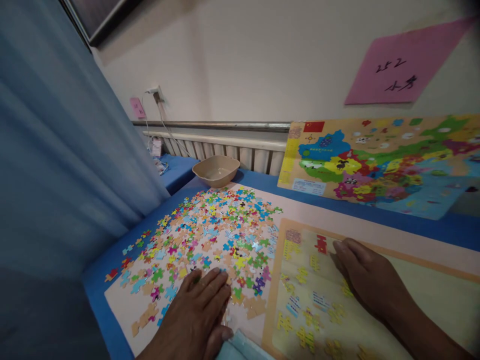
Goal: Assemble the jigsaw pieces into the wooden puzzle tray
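Many loose jigsaw pieces in mixed colours lie spread over a pale sheet. My left hand rests at their near edge, palm down, fingers stretched out. To the right lies a puzzle tray with a tan border and several yellow, red and text-printed pieces scattered inside. My right hand is over the tray, its fingers curled and pressed together beside the red pieces. Anything within those fingertips is hidden from me.
A colourful map picture leans against the wall behind the tray. The beige basin stands at the back. A blue curtain hangs on the left. Light-blue cloth shows at the bottom edge, and a pink note is on the wall.
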The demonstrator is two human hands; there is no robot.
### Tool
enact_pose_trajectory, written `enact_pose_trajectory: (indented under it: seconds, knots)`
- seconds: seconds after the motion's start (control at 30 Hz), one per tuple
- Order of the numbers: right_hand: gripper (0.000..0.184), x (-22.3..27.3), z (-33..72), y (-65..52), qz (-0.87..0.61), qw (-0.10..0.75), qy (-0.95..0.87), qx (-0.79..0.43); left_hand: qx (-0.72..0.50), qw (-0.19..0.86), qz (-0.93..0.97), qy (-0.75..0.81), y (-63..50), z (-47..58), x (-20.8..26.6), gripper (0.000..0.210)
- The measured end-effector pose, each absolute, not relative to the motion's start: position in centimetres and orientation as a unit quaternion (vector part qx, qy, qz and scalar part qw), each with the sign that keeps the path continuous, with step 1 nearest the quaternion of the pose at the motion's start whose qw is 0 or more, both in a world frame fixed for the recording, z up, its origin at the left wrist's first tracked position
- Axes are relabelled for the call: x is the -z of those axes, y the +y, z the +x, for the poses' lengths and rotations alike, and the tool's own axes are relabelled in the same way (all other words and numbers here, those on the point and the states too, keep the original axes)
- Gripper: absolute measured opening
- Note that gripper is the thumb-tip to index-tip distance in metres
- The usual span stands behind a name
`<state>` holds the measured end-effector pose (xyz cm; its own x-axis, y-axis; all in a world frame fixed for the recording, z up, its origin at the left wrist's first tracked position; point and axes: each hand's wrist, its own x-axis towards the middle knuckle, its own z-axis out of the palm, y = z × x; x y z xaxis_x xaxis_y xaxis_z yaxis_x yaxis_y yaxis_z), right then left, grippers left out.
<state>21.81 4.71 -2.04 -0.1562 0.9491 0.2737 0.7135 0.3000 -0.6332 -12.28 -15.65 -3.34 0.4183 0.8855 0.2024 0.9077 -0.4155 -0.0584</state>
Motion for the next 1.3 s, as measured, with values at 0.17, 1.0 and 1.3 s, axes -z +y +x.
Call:
enact_pose_trajectory:
  seconds: [0.17,1.0,1.3]
  knots:
    - [0.049,2.1,21.8,4.5,-0.566,0.316,-0.733,-0.207,0.068,0.097,-0.814,-0.568,-16.2,-12.7,3.7,0.049]
    - [0.046,3.2,22.2,4.5,-0.526,0.38,-0.707,-0.281,0.105,0.218,-0.891,-0.385,-11.6,-10.5,0.0,0.035]
    - [0.047,3.3,22.2,4.4,-0.516,0.4,-0.696,-0.298,0.242,0.151,-0.912,-0.295,-9.4,-2.6,1.0,0.037]
